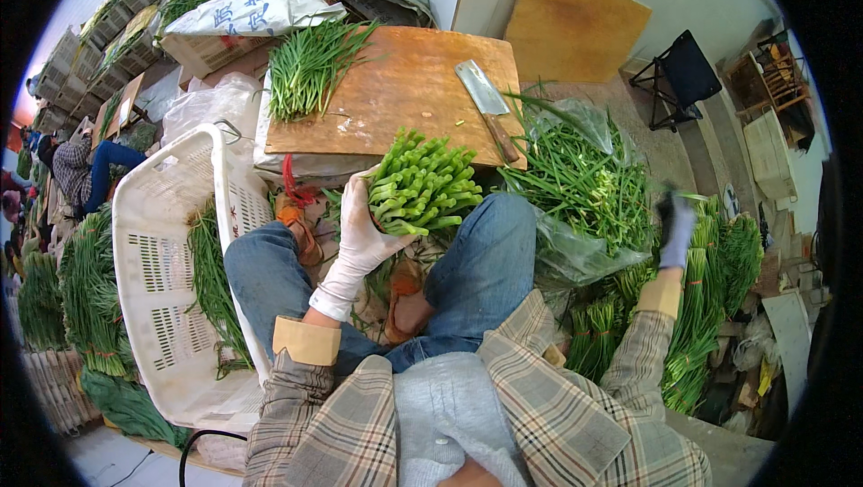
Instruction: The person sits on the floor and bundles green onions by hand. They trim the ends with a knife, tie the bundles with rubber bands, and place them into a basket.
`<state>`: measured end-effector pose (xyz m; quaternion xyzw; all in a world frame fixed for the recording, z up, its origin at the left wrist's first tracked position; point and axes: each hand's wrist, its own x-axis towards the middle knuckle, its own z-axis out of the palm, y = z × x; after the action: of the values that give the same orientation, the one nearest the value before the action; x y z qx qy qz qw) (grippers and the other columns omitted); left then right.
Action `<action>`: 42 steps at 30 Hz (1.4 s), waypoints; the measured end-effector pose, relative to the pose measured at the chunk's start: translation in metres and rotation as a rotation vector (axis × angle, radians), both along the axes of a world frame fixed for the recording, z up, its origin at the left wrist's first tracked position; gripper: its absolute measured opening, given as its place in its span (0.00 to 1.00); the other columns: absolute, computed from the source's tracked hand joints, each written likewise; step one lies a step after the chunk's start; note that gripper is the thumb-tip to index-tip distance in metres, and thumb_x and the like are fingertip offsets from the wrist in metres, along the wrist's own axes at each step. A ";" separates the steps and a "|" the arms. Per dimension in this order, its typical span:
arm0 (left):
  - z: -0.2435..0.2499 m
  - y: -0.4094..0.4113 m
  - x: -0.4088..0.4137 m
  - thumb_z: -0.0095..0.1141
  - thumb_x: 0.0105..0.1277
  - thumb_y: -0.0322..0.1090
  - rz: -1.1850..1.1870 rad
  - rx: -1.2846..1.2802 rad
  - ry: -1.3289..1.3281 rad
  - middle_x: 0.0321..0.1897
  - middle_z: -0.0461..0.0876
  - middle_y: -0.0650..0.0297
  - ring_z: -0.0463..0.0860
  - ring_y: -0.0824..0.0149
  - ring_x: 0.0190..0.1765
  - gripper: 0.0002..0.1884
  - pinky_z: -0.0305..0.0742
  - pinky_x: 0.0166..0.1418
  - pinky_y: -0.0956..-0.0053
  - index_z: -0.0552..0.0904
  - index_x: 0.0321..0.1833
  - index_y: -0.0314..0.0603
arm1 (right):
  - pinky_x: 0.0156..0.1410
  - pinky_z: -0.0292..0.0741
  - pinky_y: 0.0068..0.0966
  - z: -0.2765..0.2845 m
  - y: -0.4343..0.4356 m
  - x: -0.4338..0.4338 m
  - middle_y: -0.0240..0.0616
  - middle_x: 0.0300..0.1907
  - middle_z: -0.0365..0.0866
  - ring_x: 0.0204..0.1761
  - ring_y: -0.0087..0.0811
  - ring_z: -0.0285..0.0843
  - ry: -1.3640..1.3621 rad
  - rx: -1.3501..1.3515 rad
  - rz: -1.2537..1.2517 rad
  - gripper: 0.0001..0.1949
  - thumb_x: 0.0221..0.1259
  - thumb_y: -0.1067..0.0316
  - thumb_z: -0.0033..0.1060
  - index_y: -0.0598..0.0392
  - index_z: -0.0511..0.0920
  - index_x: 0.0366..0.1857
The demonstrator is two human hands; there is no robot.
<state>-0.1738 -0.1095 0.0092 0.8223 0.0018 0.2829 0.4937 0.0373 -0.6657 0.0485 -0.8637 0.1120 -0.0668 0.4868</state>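
My left hand (361, 231), in a white glove, is wrapped around a thick bunch of green stalks (425, 183), their pale cut ends turned up towards me. The bunch is above my lap, just before the near edge of a wooden board (411, 82). Far out to the right, my right hand (674, 231) wears a glove with a dark palm side and is blurred by motion. It is over tied bundles of green stalks (694, 284). A pale green streak shows by its fingertips; whether they grip it is unclear.
A cleaver (482, 89) and a heap of green chives (310, 72) lie on the board. Loose greens fill a clear plastic bag (580, 254) at right. A white plastic crate (168, 217) leans at my left. A folding stool (681, 82) stands back right; another person (74, 166) sits far left.
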 end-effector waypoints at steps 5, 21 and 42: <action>-0.004 0.008 -0.005 0.79 0.38 0.39 -0.049 -0.086 0.049 0.50 0.73 0.52 0.76 0.51 0.53 0.46 0.72 0.58 0.61 0.66 0.61 0.32 | 0.52 0.78 0.40 0.049 0.164 -0.064 0.54 0.46 0.84 0.45 0.51 0.84 0.070 -0.880 0.124 0.27 0.59 0.49 0.64 0.61 0.77 0.53; 0.011 0.005 -0.005 0.76 0.47 0.34 -0.269 -0.095 0.236 0.61 0.75 0.56 0.74 0.64 0.64 0.46 0.69 0.69 0.65 0.60 0.66 0.35 | 0.51 0.75 0.35 0.127 0.333 -0.111 0.41 0.43 0.78 0.46 0.42 0.78 -0.391 -0.558 1.285 0.16 0.48 0.64 0.71 0.50 0.82 0.44; 0.008 -0.003 -0.002 0.78 0.44 0.40 -0.410 -0.337 0.334 0.61 0.74 0.59 0.75 0.64 0.61 0.46 0.66 0.68 0.69 0.63 0.64 0.36 | 0.43 0.75 0.23 0.115 0.308 -0.111 0.38 0.33 0.79 0.35 0.31 0.80 -0.396 0.184 0.832 0.08 0.51 0.74 0.67 0.57 0.83 0.36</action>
<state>-0.1760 -0.1124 0.0169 0.7474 -0.0361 0.0340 0.6625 -0.0740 -0.3572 0.1637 -0.7592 -0.3335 -0.0191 0.5586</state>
